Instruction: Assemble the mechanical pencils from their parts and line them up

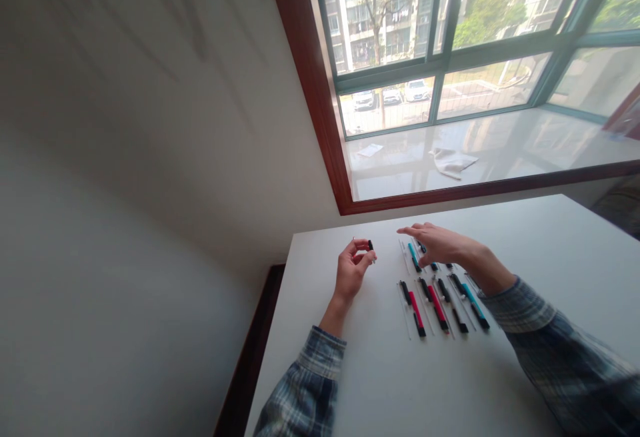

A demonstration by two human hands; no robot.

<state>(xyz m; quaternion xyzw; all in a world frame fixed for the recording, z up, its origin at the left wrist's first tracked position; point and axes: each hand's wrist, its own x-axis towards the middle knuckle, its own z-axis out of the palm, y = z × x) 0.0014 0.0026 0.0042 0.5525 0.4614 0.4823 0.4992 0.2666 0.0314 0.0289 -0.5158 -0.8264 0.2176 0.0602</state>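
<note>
Between the thumb and fingers of my left hand [351, 269] is a small black pen part [371, 245], held just above the white table. My right hand [445, 242] is over the back row of pen parts, its fingers stretched out and apart, with nothing seen in them. Beneath it lie a teal pen barrel [415, 257] and a thin clear refill [404, 255]; the hand hides some of that row. Nearer me is a second row: a pink-red barrel [416, 310], a red barrel [437, 307], a black barrel [457, 314] and a teal barrel [476, 306], with black pieces and refills among them.
The white table [370, 370] meets the wall at its far edge. Behind it, a window sill [400, 174] with a dark red frame [345, 184] holds a white cloth [453, 162] and a paper [371, 150]. A plain wall [150, 237] stands to the left.
</note>
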